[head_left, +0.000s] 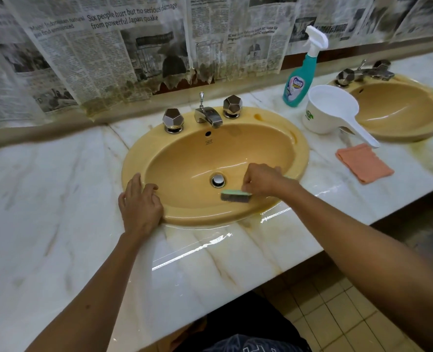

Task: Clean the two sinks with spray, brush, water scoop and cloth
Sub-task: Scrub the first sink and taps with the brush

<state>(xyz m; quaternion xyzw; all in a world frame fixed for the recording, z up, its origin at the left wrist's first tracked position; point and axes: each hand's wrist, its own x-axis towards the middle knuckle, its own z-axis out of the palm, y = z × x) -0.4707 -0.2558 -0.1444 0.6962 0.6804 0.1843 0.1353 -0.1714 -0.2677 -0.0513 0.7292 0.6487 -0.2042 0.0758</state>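
A yellow-ochre sink (174, 153) sits in the marble counter before me, with a chrome drain (218, 180) at its bottom. My right hand (263, 180) grips a green-backed brush (235, 195) whose bristles press on the near wall of the basin, right of the drain. My left hand (140, 203) rests on the sink's front-left rim, fingers spread over the edge. A second sink (377, 128) of the same colour lies at the far right. Between the sinks stand a teal spray bottle (297, 83) and a white water scoop (329, 110); a pink cloth (363, 163) lies folded nearby.
A chrome tap (209, 116) with two faceted knobs stands behind the near basin; a similar tap (362, 72) serves the far one. Newspaper sheets (124, 52) cover the wall. The marble counter (58, 199) is wet and glossy at its front edge. Tiled floor lies below right.
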